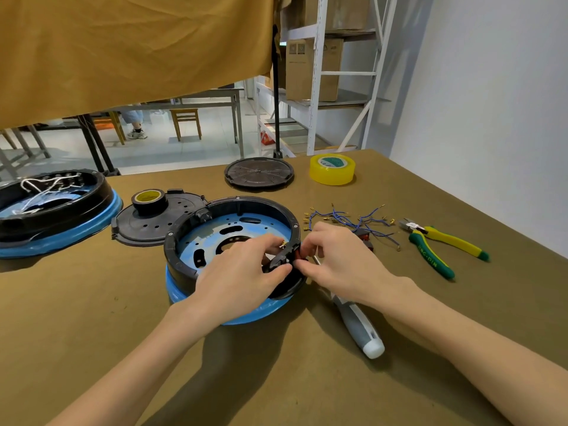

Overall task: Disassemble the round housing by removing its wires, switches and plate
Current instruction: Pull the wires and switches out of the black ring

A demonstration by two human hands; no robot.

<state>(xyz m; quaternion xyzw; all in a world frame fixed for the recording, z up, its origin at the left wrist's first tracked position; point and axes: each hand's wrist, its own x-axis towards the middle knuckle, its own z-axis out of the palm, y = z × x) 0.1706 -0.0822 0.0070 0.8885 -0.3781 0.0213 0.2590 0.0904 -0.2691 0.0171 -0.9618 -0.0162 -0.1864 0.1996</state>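
Head view: both hands [295, 265] pinch the round housing's [233, 216] rim switch [302, 256]; pliers [442, 244] lettering illegible.

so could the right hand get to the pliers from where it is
Probably yes: the pliers lie in the open on the table, just right of the right hand, with only loose blue wires nearby. It would first have to release the switch at the housing rim.

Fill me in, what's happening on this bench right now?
A person is stripping the round housing on the table. The left hand grips its near-right rim while the right hand pinches a red switch set in that wall. Loose blue wires already lie to the right, beside pliers. A screwdriver lies under the right wrist. The blue plate inside is still in.
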